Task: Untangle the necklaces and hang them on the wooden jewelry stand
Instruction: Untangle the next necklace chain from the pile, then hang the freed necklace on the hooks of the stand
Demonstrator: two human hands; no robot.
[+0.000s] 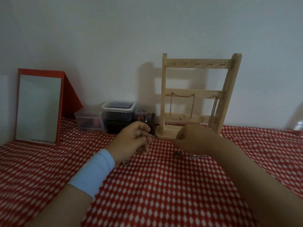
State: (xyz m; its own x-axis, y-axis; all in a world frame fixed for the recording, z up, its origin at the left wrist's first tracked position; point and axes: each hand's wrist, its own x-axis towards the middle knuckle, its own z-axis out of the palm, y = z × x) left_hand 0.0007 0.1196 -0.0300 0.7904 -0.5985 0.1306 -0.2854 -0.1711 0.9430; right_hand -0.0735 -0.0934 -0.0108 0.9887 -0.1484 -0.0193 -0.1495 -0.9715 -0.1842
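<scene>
The wooden jewelry stand (196, 94) stands upright against the wall at centre right. One chain (182, 104) hangs in a loop from its middle bar and another chain (214, 112) hangs at the right. My left hand (132, 141) pinches a silver necklace (148, 136) just left of the stand's base; its lower part trails onto the cloth near my wrist. My right hand (195, 138) is closed in front of the base. A pendant (177, 153) and a bit of chain (198, 156) lie just below it; whether it grips the chain is hidden.
A red-and-white patterned cloth (164, 185) covers the surface. At the left a red-framed mirror (39, 107) leans on the wall. Clear plastic boxes (118, 110) and a small jar (142, 114) sit between mirror and stand.
</scene>
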